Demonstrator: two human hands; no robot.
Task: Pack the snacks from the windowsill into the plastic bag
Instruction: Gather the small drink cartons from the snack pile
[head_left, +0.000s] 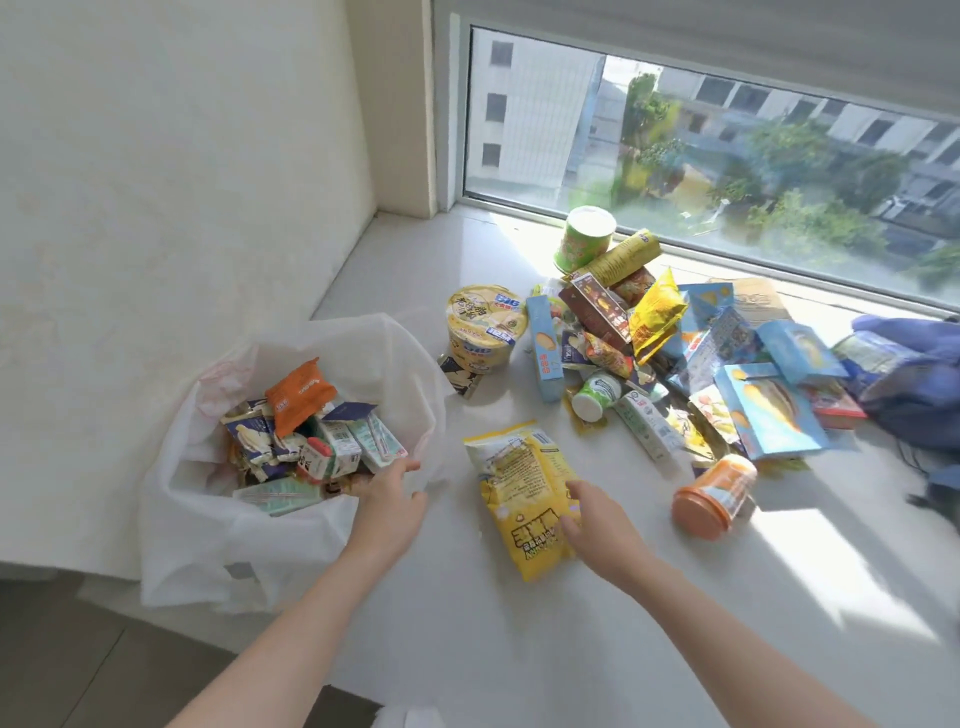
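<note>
While left hand (387, 499) grips bag (208, 545), right hand (597, 525) lies flat on packet (524, 483) near jar (714, 496).

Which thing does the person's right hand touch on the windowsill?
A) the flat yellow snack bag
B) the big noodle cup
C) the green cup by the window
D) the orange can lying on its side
A: the fingers of the right hand rest on the lower part of the yellow snack bag, which lies flat on the windowsill.

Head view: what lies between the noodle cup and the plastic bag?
One small dark packet lies flat at the foot of the noodle cup, on the side toward the bag. The rest of that stretch is bare sill.
</note>
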